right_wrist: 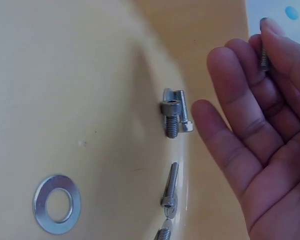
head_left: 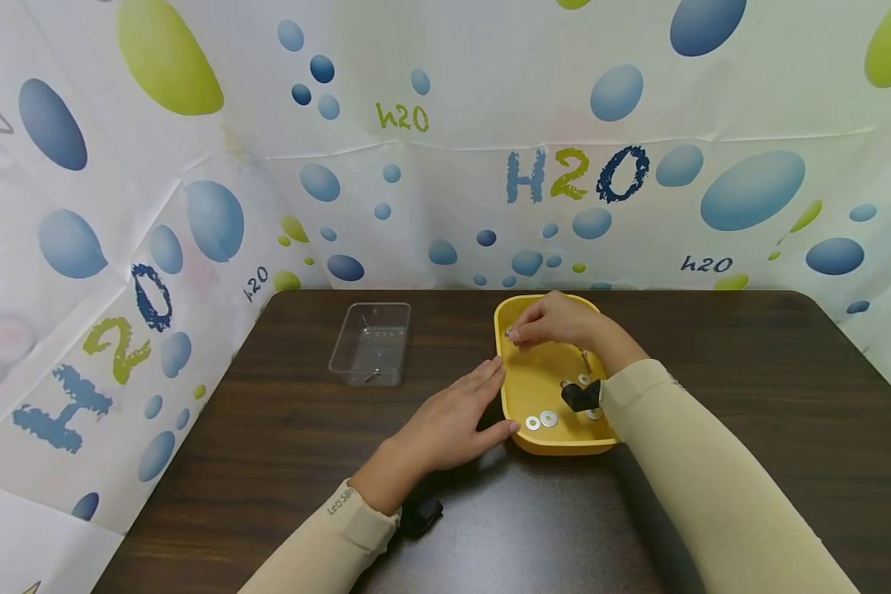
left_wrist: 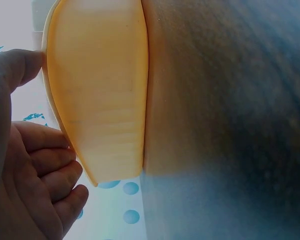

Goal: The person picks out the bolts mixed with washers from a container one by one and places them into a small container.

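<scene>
Cream sleeves (head_left: 720,470) cross the counter (head_left: 267,470) to a yellow tray (head_left: 523,388), long axis twelve-to-six. A clear box (head_left: 371,342) sits ten o'clock from the nearer left hand (head_left: 445,422), which touches the tray straight-fingered (steadying, perhaps); the right hand (head_left: 562,320) pinches a screw (right_wrist: 264,59) at the tray's eleven.

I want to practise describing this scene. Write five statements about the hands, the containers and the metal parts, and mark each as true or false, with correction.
1. The left hand touches the yellow tray. True.
2. Metal washers lie in the yellow tray. True.
3. The right hand pinches a washer. False: the right hand pinches a screw.
4. The clear box stands on the dark table. True.
5. In the head view, the clear box is right of the yellow tray. False: it is to the left.
</scene>
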